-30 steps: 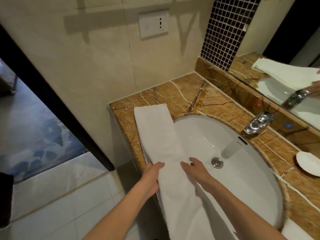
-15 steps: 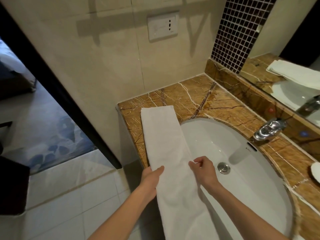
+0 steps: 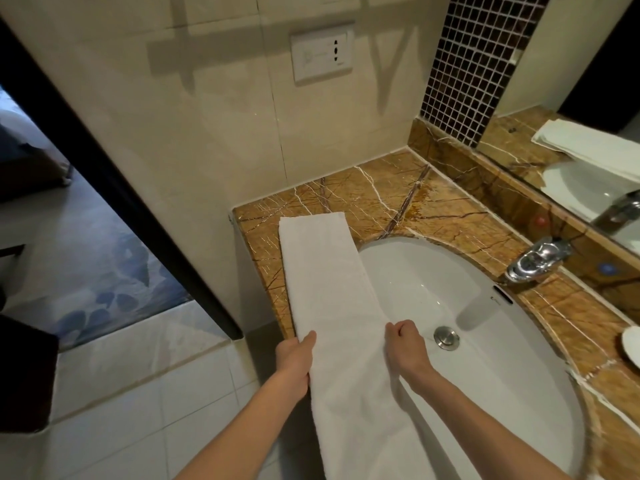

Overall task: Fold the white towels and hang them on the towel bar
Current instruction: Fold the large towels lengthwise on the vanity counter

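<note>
While the towel [image 3: 329,289] lies lengthwise over countertop [image 3: 433,202] and sink [image 3: 485,341] rim, the left hand [image 3: 294,362] and right hand [image 3: 405,348] each grasp one long edge; both should lift evenly, keeping edges aligned.

Sink [image 3: 450,282]: white, set in veined brown counter [image 3: 398,202].
Drain plug [image 3: 446,337]: sink's bottom.
Faucet [image 3: 536,259]: chrome, sink's right rim.
Dish [image 3: 632,344]: white, right of the sink.
Socket plate [image 3: 322,53]: wall above the sink.
</note>
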